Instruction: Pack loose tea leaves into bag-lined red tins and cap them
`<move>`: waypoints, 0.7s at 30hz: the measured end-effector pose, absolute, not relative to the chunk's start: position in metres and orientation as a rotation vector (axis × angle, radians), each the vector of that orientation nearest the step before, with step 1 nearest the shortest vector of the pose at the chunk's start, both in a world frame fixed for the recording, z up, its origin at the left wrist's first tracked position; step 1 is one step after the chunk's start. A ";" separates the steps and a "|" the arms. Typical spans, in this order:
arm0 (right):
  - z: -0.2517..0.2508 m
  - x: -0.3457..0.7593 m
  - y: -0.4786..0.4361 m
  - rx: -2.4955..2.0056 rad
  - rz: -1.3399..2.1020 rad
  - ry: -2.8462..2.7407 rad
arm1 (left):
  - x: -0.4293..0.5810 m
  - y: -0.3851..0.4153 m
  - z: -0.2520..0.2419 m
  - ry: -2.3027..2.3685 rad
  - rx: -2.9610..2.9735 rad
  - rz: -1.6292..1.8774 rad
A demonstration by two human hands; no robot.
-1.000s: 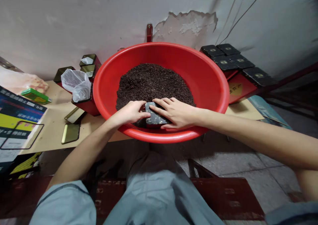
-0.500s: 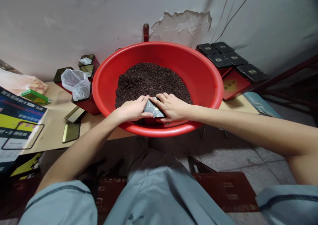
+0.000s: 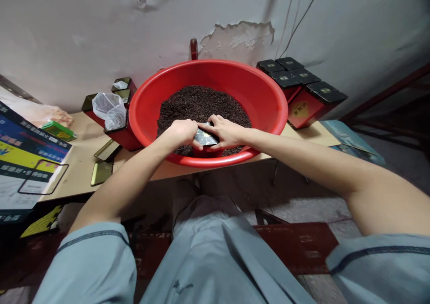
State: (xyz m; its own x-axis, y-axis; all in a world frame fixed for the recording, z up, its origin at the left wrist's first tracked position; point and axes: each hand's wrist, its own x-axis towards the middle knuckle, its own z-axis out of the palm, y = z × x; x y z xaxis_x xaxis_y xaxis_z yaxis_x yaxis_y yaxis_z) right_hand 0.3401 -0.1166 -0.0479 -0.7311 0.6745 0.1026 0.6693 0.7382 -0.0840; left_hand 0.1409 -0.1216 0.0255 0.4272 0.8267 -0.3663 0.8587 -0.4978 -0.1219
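Note:
Both hands are closed round a tea tin [image 3: 206,138] with a black, gold-patterned lid, over the near side of a red basin [image 3: 268,102]. My left hand [image 3: 184,132] grips the lid's left edge, its fingers curled and its thumb at the near side. On the other side, my right hand [image 3: 229,133] wraps the right edge, fingers over the far corner. A bit of the tin's red body shows below the lid; the rest is hidden. Dark loose tea leaves [image 3: 204,102] are heaped in the basin behind and around the tin.
Several red tins with black lids [image 3: 325,91] stand right of the basin. At the left are open red tins [image 3: 122,136], one with a clear plastic bag [image 3: 109,109], and loose lids [image 3: 101,173] on the table [image 3: 80,147]. A printed box [image 3: 30,160] lies far left.
The left hand's fingers have curled more tightly at the lid's left edge. The right hand stays on the tin's other side. The whole view has shifted slightly.

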 end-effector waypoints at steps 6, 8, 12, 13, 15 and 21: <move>-0.043 0.342 -0.126 -1.158 0.188 -2.721 | 0.129 -0.130 0.009 1.510 2.653 -0.440; -0.040 0.342 -0.129 -1.162 0.233 -2.685 | 0.119 -0.126 0.001 1.389 2.619 -0.308; -0.032 0.346 -0.129 -1.126 0.255 -2.555 | 0.105 -0.110 0.005 1.209 2.632 -0.015; -0.028 0.349 -0.128 -1.094 0.237 -2.495 | 0.103 -0.105 0.012 1.196 2.651 0.054; -0.019 0.358 -0.126 -1.005 0.172 -2.358 | 0.105 -0.096 0.034 1.134 2.699 0.184; 0.044 0.413 -0.148 -0.808 -0.357 -1.966 | 0.165 -0.085 0.141 0.533 2.909 0.502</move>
State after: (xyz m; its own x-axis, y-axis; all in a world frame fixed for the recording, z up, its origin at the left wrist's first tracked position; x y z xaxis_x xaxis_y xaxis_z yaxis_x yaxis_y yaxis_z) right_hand 0.4129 -0.1476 0.0438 -0.3336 0.3928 0.8570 0.6688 0.7393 -0.0786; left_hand 0.1647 -0.0852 0.1414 0.8812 0.3669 0.2980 0.3194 -0.9270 0.1967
